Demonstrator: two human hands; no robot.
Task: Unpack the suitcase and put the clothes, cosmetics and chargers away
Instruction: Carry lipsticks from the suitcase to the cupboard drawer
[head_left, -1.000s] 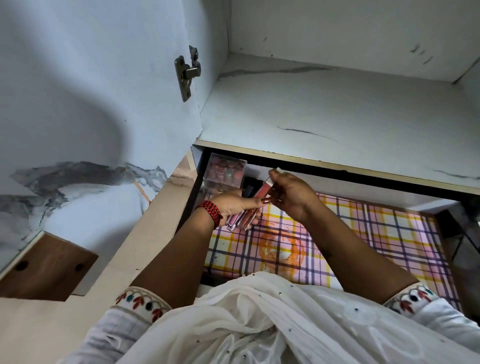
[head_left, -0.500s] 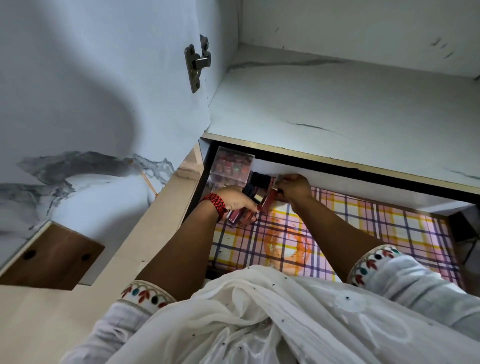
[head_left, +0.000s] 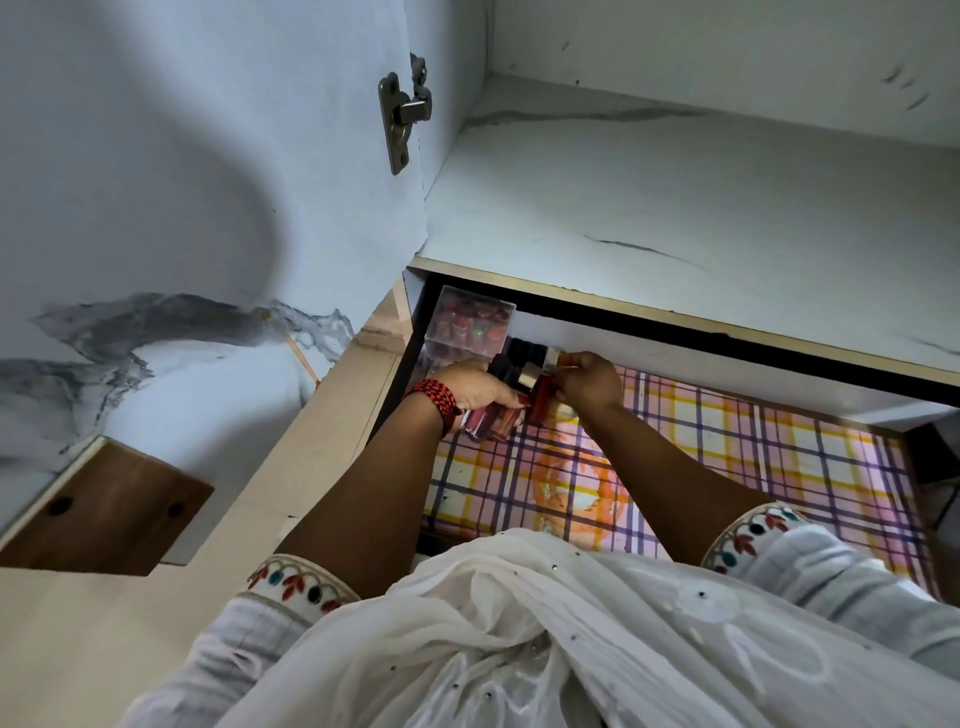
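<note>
Item: cosmetics, part of the suitcase contents, being put away on a low shelf.

- Left hand (head_left: 475, 387): curled round a bundle of slim pink and red lip-gloss tubes (head_left: 488, 422), whose ends stick out below the palm.
- Right hand (head_left: 589, 382): fingertips pinch a red lip-gloss tube with a square silver cap (head_left: 540, 397), held upright between the two hands and touching the bundle.
- Beyond the left hand, close by: clear plastic organiser box of small red cosmetics (head_left: 467, 325).
- Beneath both hands: pink, yellow and purple checked shelf liner (head_left: 753, 457).

Handling, judged:
- The tubes are light, rigid and glossy, so probably slippery and liable to roll if laid flat.
- The caps may loosen, so grip the barrel rather than the cap.
- Take tubes from the bundle singly and stand them upright beside the organiser.
</note>
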